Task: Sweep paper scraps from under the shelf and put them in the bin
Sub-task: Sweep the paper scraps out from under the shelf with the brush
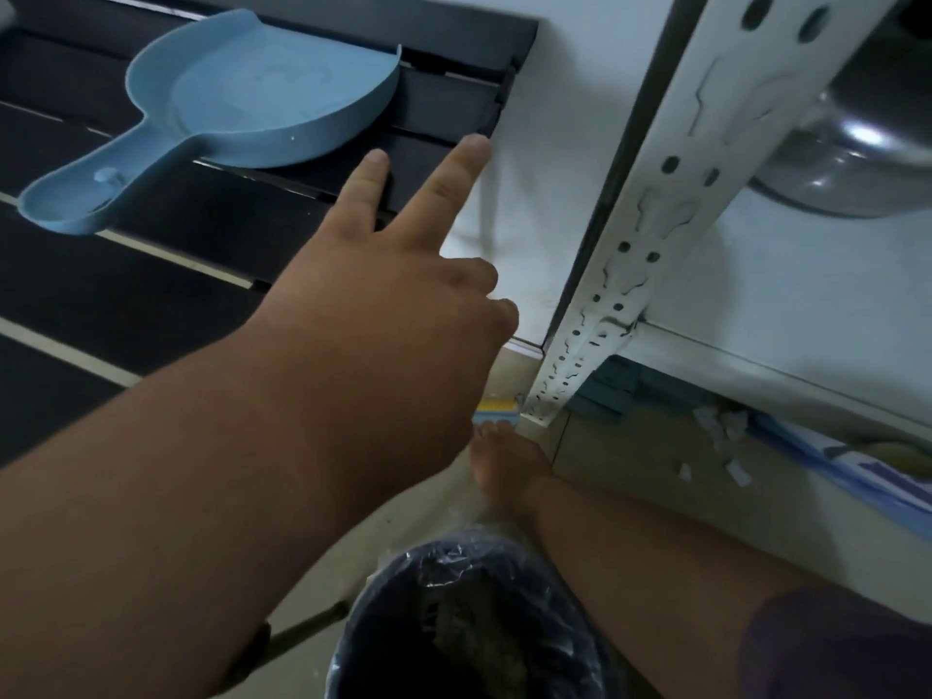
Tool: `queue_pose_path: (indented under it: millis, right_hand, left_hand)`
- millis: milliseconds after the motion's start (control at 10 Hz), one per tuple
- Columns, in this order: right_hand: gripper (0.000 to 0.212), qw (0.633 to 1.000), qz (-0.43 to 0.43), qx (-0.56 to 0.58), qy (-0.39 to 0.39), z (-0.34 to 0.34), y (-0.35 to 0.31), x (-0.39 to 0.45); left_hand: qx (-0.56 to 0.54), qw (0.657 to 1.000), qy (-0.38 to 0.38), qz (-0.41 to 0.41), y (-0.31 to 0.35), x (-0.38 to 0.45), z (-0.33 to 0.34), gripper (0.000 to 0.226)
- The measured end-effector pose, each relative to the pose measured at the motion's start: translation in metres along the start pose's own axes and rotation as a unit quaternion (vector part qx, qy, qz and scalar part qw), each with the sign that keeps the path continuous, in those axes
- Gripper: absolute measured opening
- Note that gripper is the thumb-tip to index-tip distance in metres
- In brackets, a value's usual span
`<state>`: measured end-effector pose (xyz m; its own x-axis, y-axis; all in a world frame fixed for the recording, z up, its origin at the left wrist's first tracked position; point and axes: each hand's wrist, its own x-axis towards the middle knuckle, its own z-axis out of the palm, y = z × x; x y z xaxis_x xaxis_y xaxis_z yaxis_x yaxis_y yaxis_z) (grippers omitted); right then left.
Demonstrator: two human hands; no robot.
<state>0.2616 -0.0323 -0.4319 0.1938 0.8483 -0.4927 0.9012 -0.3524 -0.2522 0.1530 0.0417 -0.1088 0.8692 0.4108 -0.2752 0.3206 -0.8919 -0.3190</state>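
black slatted table [151, 274]: blue dustpan [242, 108] | floor [620, 471]: paper scraps [721, 436], bin [469, 623]

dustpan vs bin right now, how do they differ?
The dustpan is light blue, shallow and looks empty; the bin is dark, deep, lined with clear plastic and holds some debris. The dustpan lies up on the black slatted table; the bin stands on the floor. The left hand reaches toward the dustpan, not the bin.
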Motion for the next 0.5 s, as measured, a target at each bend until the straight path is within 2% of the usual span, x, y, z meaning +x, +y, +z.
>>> queue_pose_path:
  millis: [100, 200, 300, 400, 500]
  right_hand:
    - [0.040, 1.000, 0.002, 0.016, 0.023, -0.003, -0.002, -0.005]
    - [0.036, 0.996, 0.041, 0.061, 0.044, -0.019, -0.010, -0.005]
    - [0.046, 0.992, 0.061, 0.099, 0.054, -0.020, -0.009, 0.004]
    - [0.062, 0.996, 0.076, 0.045, 0.025, -0.019, -0.012, 0.018]
    - [0.065, 0.997, 0.078, 0.008, 0.008, -0.018, -0.011, 0.025]
  left_hand:
    - [0.000, 1.000, -0.005, -0.002, 0.001, -0.002, -0.003, 0.065]
    - [-0.004, 1.000, -0.004, -0.005, 0.002, -0.002, -0.004, 0.066]
    - [0.000, 1.000, -0.007, -0.007, 0.001, -0.003, -0.005, 0.069]
    - [0.009, 1.000, -0.018, -0.009, 0.000, -0.003, -0.005, 0.073]
    - [0.013, 0.999, -0.032, -0.013, 0.002, -0.002, -0.007, 0.072]
